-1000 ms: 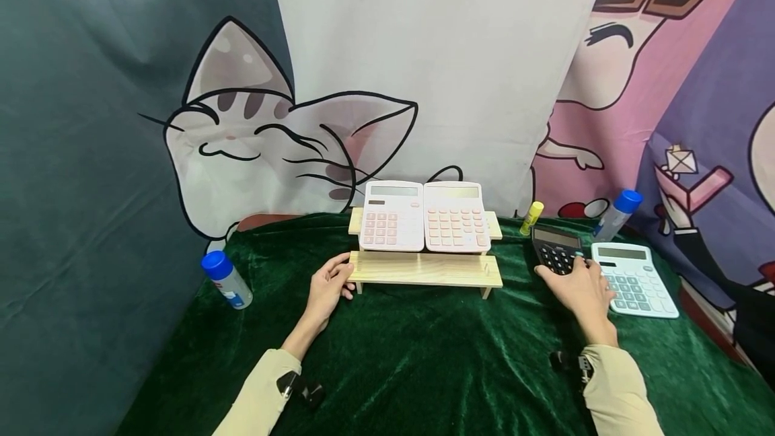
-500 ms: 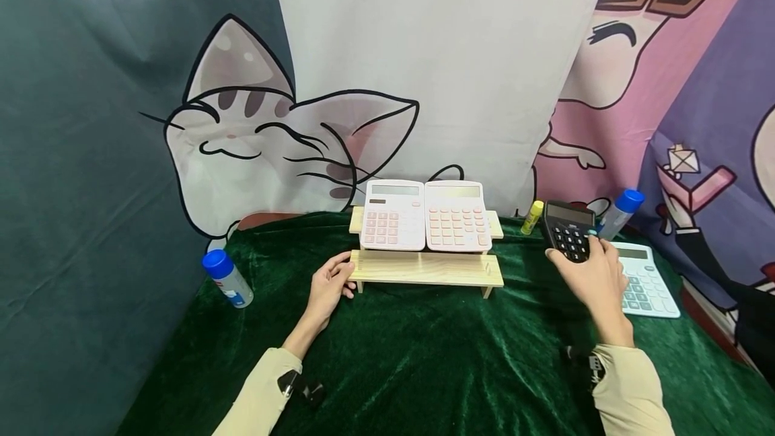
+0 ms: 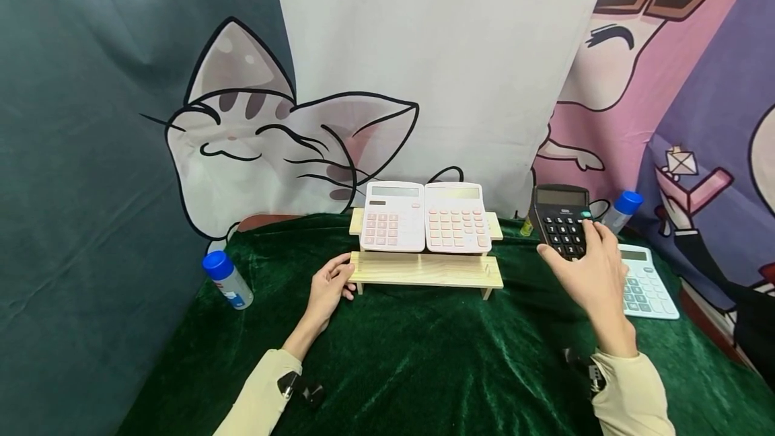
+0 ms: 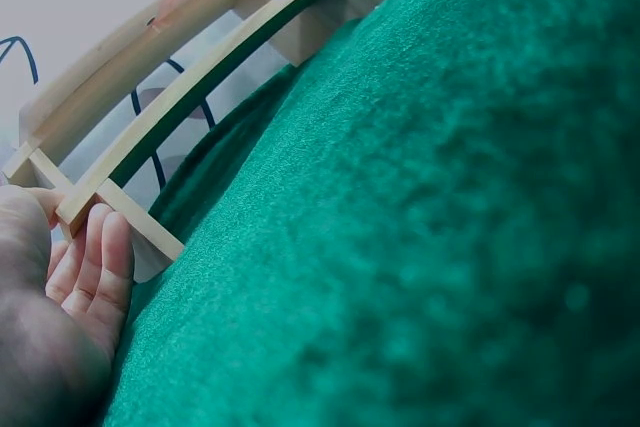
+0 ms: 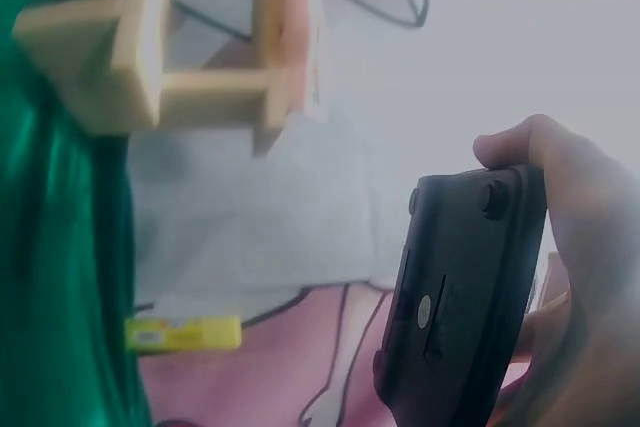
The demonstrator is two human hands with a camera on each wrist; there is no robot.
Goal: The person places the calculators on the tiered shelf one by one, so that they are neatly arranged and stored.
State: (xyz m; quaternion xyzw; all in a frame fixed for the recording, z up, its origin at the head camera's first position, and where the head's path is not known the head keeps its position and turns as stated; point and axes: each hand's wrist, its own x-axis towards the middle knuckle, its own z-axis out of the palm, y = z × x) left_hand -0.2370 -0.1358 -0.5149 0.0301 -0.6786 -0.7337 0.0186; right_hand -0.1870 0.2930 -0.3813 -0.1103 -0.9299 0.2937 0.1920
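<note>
My right hand (image 3: pixel 590 278) grips a black calculator (image 3: pixel 562 210) by its lower end, its keys facing me. The right wrist view shows the calculator's dark back (image 5: pixel 455 287), raised off the green cloth. My left hand (image 3: pixel 327 290) holds the left end of a two-step wooden rack (image 3: pixel 424 269), thumb and fingers about the lower board's corner. Two white calculators with pink keys, a left one (image 3: pixel 393 217) and a right one (image 3: pixel 457 217), lean side by side on the rack's upper step. The lower board is bare.
A pale blue calculator (image 3: pixel 650 288) lies right of my right hand. Behind it stands a blue-capped bottle (image 3: pixel 623 210), and another blue-capped bottle (image 3: pixel 229 281) is at the left. A yellow glue stick (image 5: pixel 183 334) stands near the printed backdrop (image 3: pixel 454 73). Green velvet (image 3: pixel 424 362) covers the table.
My right hand has lifted the black calculator off the cloth, tilting it more upright, and now it partly covers the glue stick. The left hand and rack stay put.
</note>
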